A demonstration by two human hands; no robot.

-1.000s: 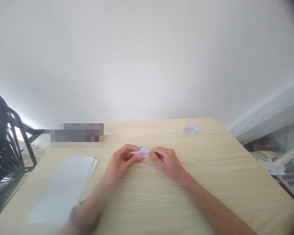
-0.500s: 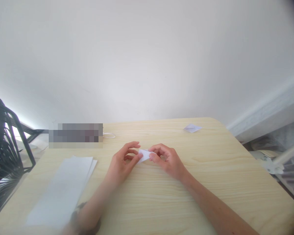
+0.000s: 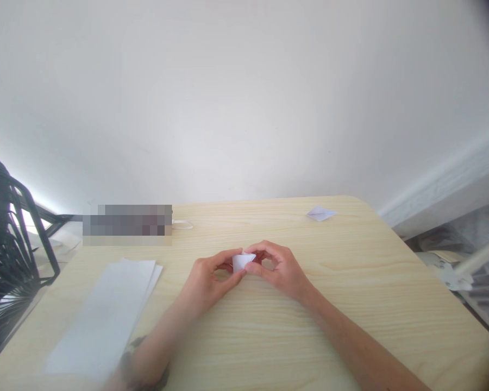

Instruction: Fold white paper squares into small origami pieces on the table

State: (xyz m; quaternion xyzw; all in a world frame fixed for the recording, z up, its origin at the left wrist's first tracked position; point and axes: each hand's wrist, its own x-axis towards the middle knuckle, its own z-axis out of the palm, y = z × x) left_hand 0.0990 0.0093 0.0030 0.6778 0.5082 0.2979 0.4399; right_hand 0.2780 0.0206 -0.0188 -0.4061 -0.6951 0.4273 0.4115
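A small piece of folded white paper (image 3: pixel 242 262) is held between both hands above the middle of the table. My left hand (image 3: pixel 212 276) pinches it from the left, thumb at its lower edge and fingers at its top. From the right, my right hand (image 3: pixel 276 264) grips its other side between thumb and fingers. The fingers cover parts of the paper, so its full shape is hidden. Farther back on the right lies another folded paper (image 3: pixel 321 213), diamond-shaped with creases.
White paper sheets (image 3: pixel 106 315) lie stacked at the left of the wooden table (image 3: pixel 330 326). A blurred-out object (image 3: pixel 126 224) with a pale loop (image 3: pixel 183 224) sits at the back left. A dark woven chair (image 3: pixel 8 244) stands beyond the left edge; a white wall (image 3: pixel 244 108) rises behind.
My left hand has closed in toward my right hand, its raised fingers now down on the paper. The folded paper has turned and shows a more triangular face.
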